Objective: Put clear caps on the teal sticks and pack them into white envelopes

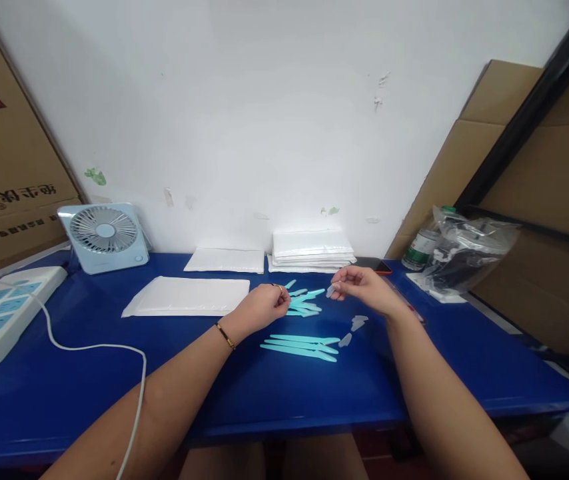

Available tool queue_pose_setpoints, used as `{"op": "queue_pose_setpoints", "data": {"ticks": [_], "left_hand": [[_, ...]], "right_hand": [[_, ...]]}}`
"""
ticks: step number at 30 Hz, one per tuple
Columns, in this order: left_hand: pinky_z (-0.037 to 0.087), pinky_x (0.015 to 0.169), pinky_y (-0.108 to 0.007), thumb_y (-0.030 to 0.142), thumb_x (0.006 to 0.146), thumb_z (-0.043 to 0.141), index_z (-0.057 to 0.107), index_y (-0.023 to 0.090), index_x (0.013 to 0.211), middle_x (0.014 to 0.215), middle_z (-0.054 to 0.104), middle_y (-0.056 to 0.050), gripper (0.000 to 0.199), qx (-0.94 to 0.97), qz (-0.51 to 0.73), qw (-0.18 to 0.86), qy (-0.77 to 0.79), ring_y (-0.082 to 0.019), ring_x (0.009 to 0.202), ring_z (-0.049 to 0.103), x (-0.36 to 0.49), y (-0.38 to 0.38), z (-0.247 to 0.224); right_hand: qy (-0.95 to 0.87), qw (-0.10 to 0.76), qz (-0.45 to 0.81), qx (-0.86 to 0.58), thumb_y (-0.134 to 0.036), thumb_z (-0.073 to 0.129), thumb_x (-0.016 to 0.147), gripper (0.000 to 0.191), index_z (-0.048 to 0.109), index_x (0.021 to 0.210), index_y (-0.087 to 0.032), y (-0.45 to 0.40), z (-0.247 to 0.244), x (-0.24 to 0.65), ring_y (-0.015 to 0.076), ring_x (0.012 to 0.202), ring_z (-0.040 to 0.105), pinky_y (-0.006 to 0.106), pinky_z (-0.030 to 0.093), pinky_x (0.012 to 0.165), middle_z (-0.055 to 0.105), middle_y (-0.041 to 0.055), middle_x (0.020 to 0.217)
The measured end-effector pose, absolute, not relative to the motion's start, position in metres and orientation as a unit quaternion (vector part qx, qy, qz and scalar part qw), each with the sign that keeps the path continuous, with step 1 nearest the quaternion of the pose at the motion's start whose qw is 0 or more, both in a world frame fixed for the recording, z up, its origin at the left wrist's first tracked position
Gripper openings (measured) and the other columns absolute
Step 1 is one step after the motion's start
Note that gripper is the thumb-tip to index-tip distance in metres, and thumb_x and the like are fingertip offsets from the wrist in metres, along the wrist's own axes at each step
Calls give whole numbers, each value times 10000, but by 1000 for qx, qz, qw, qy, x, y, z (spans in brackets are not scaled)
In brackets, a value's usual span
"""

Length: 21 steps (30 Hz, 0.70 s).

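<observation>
My left hand (264,303), with a ring and a bracelet, is closed at the left end of a pile of turquoise sticks (305,305); a turquoise piece reaches right from its fingertips. My right hand (362,288) pinches a small translucent cap (331,291) near the tip of that piece. Several more translucent caps (357,323) lie on the blue table below my right hand. Nearer to me, three turquoise sticks (299,348) lie side by side, their wider ends to the right.
White padded envelopes (189,297) lie left of my hands, with a stack (312,250) by the wall. A blue fan (105,239), power strip (7,317) and white cable (99,347) are left; a bottle (420,248) and plastic bag (464,253) are right.
</observation>
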<state>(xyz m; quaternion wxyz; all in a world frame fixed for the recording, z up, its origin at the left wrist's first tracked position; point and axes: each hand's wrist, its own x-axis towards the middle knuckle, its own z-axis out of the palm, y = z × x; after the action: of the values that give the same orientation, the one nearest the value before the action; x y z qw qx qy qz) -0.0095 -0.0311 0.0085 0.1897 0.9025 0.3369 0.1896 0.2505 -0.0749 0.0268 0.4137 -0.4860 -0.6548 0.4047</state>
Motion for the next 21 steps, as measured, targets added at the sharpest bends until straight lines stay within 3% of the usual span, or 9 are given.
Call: {"op": "queue_pose_setpoints", "data": {"ticks": [3, 8, 13, 21], "left_hand": [[407, 568, -227, 301, 817, 433, 614, 167, 783, 720, 632, -34, 228, 897, 188, 217, 336, -137, 626, 560, -10, -32, 11], [407, 551, -229, 324, 817, 430, 598, 176, 776, 717, 634, -31, 227, 886, 194, 240, 347, -140, 623, 562, -12, -31, 12], [426, 571, -240, 349, 809, 431, 595, 169, 785, 735, 635, -40, 244, 877, 198, 259, 352, -151, 647, 573, -13, -28, 12], [415, 567, -236, 355, 818, 431, 594, 174, 791, 737, 636, -30, 245, 879, 194, 264, 346, -145, 643, 570, -12, -30, 14]], "right_hand": [[-648, 430, 402, -483, -437, 682, 708, 341, 585, 854, -144, -73, 25, 251, 190, 708, 662, 313, 517, 652, 684, 73, 736], [-644, 457, 346, -508, -429, 681, 712, 311, 603, 831, -152, -72, 24, 256, 136, 563, 607, 250, 465, 508, 651, 40, 691], [-640, 461, 357, -500, -433, 705, 674, 316, 610, 799, -158, -72, 25, 258, 215, 763, 664, 306, 509, 648, 680, 62, 730], [-653, 422, 383, -498, -402, 699, 680, 298, 621, 833, -159, -71, 19, 250, 229, 813, 674, 376, 517, 785, 702, 72, 764]]}}
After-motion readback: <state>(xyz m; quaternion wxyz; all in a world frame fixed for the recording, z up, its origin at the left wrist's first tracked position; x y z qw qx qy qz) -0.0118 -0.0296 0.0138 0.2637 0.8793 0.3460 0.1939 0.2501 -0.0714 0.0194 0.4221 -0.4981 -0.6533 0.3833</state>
